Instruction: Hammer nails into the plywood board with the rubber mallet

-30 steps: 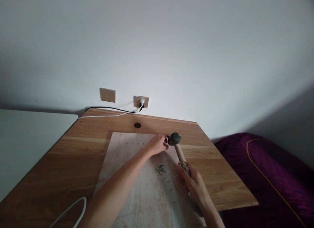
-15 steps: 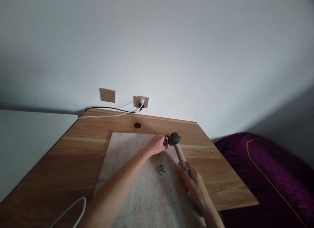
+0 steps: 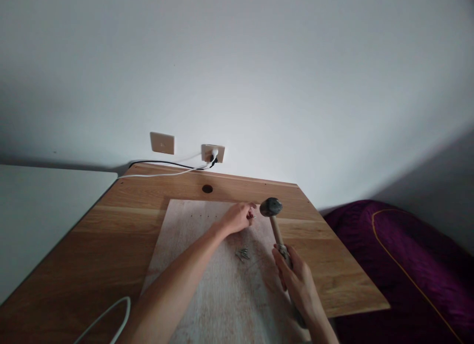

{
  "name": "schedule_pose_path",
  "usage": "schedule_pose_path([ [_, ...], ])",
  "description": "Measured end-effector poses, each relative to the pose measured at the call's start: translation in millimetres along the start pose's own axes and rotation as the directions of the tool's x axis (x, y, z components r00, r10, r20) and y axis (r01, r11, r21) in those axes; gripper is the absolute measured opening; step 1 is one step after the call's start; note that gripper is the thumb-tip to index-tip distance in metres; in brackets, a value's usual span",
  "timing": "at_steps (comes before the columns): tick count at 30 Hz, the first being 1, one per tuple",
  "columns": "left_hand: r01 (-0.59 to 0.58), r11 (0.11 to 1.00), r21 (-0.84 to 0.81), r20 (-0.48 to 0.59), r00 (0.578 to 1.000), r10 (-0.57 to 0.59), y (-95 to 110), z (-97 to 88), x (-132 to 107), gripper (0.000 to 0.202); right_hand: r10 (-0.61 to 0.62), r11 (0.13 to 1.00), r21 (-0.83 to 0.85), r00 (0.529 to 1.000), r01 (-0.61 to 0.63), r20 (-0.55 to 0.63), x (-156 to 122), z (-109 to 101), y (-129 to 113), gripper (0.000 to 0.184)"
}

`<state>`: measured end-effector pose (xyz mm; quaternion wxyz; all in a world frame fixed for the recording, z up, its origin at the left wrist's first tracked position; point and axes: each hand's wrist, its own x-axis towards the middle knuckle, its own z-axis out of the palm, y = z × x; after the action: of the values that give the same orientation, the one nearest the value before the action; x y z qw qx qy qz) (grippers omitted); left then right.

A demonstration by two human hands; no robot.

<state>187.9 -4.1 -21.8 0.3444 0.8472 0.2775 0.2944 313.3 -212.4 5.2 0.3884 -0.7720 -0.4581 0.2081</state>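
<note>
While the right hand [image 3: 296, 277] wraps its grip closed around a mallet with a rounded black head and a pale wooden handle [image 3: 276, 228], the left hand [image 3: 239, 218] is at the far right part of a whitish, wood-grained rectangular board [image 3: 225, 294]. The left grip is curled, thumb and fingers close together; something small and pale shows at the fingertips, but I cannot tell what it is or whether it is pinched. The mallet head is just beside those fingertips, with a narrow gap between them in this view. Nearer the wearer, a small loose pile of thin silvery metal nails [image 3: 242, 254] lies on the board, between the left forearm and the mallet handle. A row of small dark dots [image 3: 200, 215] runs along the board's far edge, left of the left hand. The board lies flat on a brown wooden desk [image 3: 329, 265], which has a round dark hole [image 3: 207, 189] beyond the board. Behind, a beige wall socket [image 3: 219, 155] holds a white plug [image 3: 215, 152], and dark purple fabric with a yellow line [image 3: 418, 245] fills the right side.
</note>
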Motion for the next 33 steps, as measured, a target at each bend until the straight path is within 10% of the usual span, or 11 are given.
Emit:
schedule_pose_path([
  [33, -0.029, 0.999, 0.043, -0.012, 1.0, 0.029, 2.9, -1.9, -0.3, 0.046, 0.027, 0.999, -0.046, 0.993, -0.022, 0.114, 6.1, 2.8, -0.2, 0.052],
])
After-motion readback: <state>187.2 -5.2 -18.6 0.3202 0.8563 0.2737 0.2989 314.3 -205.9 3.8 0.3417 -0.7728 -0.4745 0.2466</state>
